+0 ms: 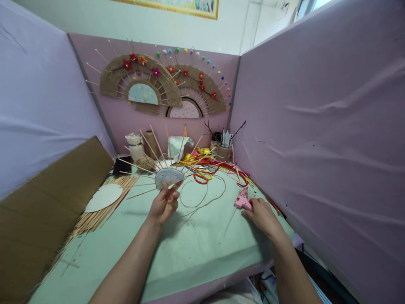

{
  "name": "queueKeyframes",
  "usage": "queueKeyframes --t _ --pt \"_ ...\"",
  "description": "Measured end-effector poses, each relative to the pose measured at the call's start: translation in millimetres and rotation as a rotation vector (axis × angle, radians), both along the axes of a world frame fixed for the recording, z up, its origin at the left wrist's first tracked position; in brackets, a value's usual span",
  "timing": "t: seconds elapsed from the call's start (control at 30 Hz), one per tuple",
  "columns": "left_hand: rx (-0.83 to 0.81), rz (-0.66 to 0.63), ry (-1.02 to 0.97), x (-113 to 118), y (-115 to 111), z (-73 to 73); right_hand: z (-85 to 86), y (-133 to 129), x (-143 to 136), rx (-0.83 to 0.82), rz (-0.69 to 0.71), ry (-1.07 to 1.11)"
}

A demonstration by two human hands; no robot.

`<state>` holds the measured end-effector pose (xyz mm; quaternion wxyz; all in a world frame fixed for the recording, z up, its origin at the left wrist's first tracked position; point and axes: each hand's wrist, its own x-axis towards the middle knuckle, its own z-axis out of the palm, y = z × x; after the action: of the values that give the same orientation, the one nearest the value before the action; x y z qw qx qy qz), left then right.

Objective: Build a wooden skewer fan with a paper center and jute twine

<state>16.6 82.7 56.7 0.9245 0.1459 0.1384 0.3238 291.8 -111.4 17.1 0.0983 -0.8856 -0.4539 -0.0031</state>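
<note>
Raised above the table, my left hand (165, 203) pinches the lower edge of a half-round, pale patterned piece (169, 176). Thin wooden sticks (160, 141) fan out from its curved edge like rays. At the right, my right hand (261, 214) has its fingers on the handle of a pink hot glue gun (243, 200), which rests on the table. A clear glue stick (227, 228) points from the gun toward the front edge. Some of the right fingers are hidden behind the hand. A loop of thin twine (218, 196) lies between the two hands.
At left, an oval white card (104, 197) lies on many loose sticks (91, 218) beside a cardboard sheet (53, 211). Red and yellow pipe cleaners (218, 165), a lidded jar (135, 147) and a pen holder (224, 151) stand behind. Finished twine arches (110, 80) hang on the back panel.
</note>
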Motion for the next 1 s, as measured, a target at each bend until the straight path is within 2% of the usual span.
queueKeyframes --t 0.2,0.33,0.47,0.57,0.67,0.8,1.0 --pt "0.034 0.036 -0.117 3.5 -3.3 1.2 -8.9 5.9 2.1 -0.008 -0.021 -0.033" --pt "0.074 0.054 -0.131 5.1 -3.0 0.0 -6.0 4.1 6.6 0.143 0.04 0.016" --pt "0.084 0.047 -0.149 4.2 -2.2 -1.2 17.5 -0.9 -6.4 0.408 0.249 0.369" --pt "0.098 0.053 -0.162 3.6 -2.3 -0.9 37.1 -5.8 -26.5 0.489 0.421 0.688" --pt "0.106 0.052 -0.159 3.9 -2.5 -0.2 43.6 -8.0 -45.9 0.501 0.462 0.944" --pt "0.111 0.058 -0.146 4.8 -2.1 -0.7 38.2 -4.1 -72.1 0.597 0.537 1.19" --pt "0.121 0.042 -0.126 5.8 -2.8 -3.9 38.1 3.2 -113.1 0.802 0.431 1.197"
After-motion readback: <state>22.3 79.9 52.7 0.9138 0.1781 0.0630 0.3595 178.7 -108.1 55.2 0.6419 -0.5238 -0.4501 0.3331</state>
